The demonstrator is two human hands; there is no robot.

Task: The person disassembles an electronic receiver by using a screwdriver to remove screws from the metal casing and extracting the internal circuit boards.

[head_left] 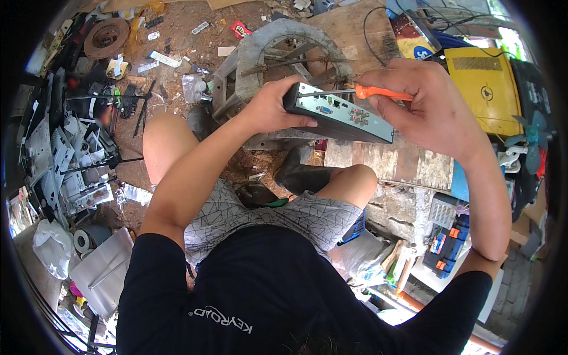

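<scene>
My left hand [276,107] grips one end of a flat black electronic box [349,126], its thumb along the lower edge. The box is tilted so that its silvery rear panel, with a blue video port and several round sockets, faces up. In my right hand [417,97] is a screwdriver [378,92] with an orange handle. Its thin metal shaft lies across the upper edge of the panel, and the tip reaches the panel's left corner near my left fingers. Whether the tip sits in a screw cannot be made out.
Beyond the box stands a round grey frame [278,41] on legs. Wooden boards [390,163] lie to the right, beside a yellow casing [482,89] and a fan blade [534,136]. Metal scrap [74,154] piles up at the left, near a rusty disc [106,38]. A toolbox [447,245] is at lower right.
</scene>
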